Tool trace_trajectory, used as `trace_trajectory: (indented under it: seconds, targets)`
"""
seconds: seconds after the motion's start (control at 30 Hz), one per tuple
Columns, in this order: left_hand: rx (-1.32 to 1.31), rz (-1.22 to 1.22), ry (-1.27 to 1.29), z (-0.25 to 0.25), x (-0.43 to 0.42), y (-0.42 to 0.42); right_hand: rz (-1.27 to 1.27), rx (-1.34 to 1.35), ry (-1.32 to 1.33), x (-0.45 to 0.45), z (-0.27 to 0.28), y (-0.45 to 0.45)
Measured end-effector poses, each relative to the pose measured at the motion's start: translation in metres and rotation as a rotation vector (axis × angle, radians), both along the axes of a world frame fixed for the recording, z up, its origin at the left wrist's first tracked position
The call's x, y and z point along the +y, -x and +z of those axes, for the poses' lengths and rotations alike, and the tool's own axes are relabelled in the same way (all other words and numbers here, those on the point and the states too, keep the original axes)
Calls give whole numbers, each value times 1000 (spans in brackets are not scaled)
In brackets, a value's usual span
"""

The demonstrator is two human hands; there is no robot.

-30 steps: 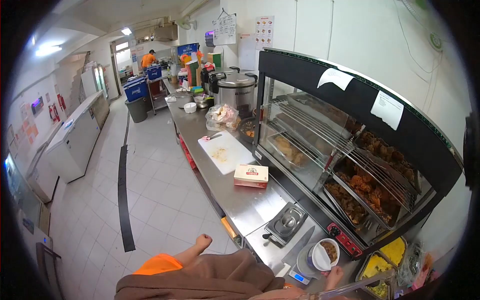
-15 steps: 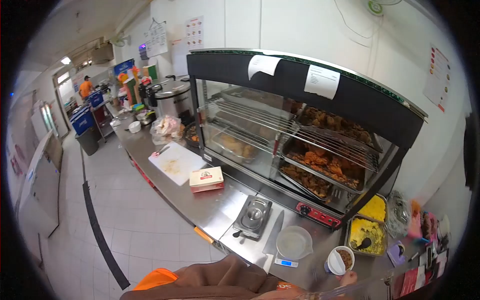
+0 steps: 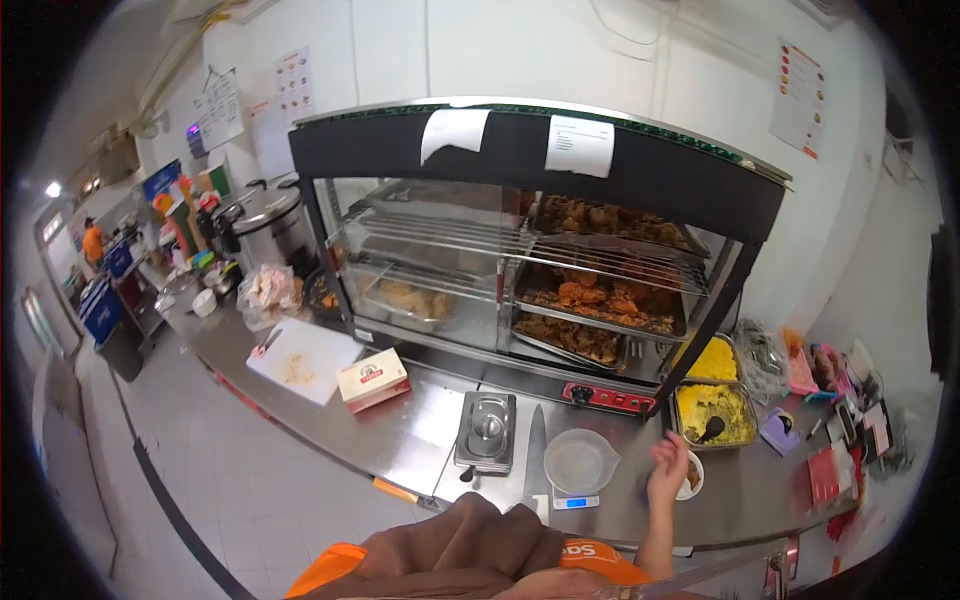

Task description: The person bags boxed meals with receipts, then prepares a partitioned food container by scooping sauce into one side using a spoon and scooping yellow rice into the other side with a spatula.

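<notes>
My right hand [image 3: 668, 466] is raised over the counter, fingers apart, with nothing seen in it. It partly covers a white tub [image 3: 696, 483] of brown food just beside it; contact cannot be made out. To its left, a translucent bowl [image 3: 580, 462] sits on a small scale [image 3: 576, 503] with a lit blue display. A knife [image 3: 537, 450] lies between the bowl and a lidded steel container [image 3: 487, 430]. Behind the hand are trays of yellow food [image 3: 712, 412], one with a black utensil in it. My left hand is out of view.
A glass warming cabinet [image 3: 540, 160] with trays of fried food stands behind the counter [image 3: 425, 430]. To the left are a box [image 3: 373, 380], a cutting board [image 3: 305, 362] and a large cooker [image 3: 270, 225]. A co-worker [image 3: 93, 243] stands far left.
The view has swung right. My right hand has let go of the tub, which now stands farther right from the scale, and opened. My left hand, closed earlier, has left the view.
</notes>
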State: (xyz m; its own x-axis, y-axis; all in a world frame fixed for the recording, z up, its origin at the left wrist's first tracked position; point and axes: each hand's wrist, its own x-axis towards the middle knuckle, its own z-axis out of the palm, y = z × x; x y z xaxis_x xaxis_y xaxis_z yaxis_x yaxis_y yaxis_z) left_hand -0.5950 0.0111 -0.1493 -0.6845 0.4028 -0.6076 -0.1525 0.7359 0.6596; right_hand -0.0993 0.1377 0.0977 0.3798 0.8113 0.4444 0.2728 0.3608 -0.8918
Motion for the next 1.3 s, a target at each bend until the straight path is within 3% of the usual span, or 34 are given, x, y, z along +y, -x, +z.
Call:
trace_trajectory:
  seconds: [0.23,0.27,0.37,0.57,0.63,0.7,0.77,0.9,0.93,0.97,1.0,1.03,1.1,1.23,1.3]
  targets:
    - [32,115,-58,-15,5,42,423,-307,-302,83,201,93]
    - [39,134,-65,-16,4,48,591,-225,-319,99,229,100]
    - [88,212,-133,-17,6,65,602,-71,-276,131,305,130]
    - [401,408,-546,18,23,114,713,216,-187,164,366,159]
    - [556,361,-694,62,54,122,743,303,-184,164,363,159]
    - [413,343,-1062,174,78,82,813,324,-171,149,348,157]
    - [395,180,-1091,234,99,50,868,332,-182,123,327,154]
    - [23,-504,-1376,328,104,-68,980,203,0,42,258,140]
    - [-54,-712,-1465,352,96,-102,928,120,200,11,247,137]
    - [-176,-879,-1521,365,91,-131,1005,-11,136,-3,221,128]
    - [-399,-832,-1536,345,91,-155,1065,-90,191,-18,198,118]
    - [-479,-924,-1366,334,87,-171,1069,-117,171,-35,171,109]
    - [-480,-1065,-1049,346,65,-209,1024,14,378,-69,130,83]
    - [-632,-868,-897,297,46,-288,851,137,478,-126,62,16]
    - [-713,-706,-832,249,50,-331,710,209,629,-143,25,-33]
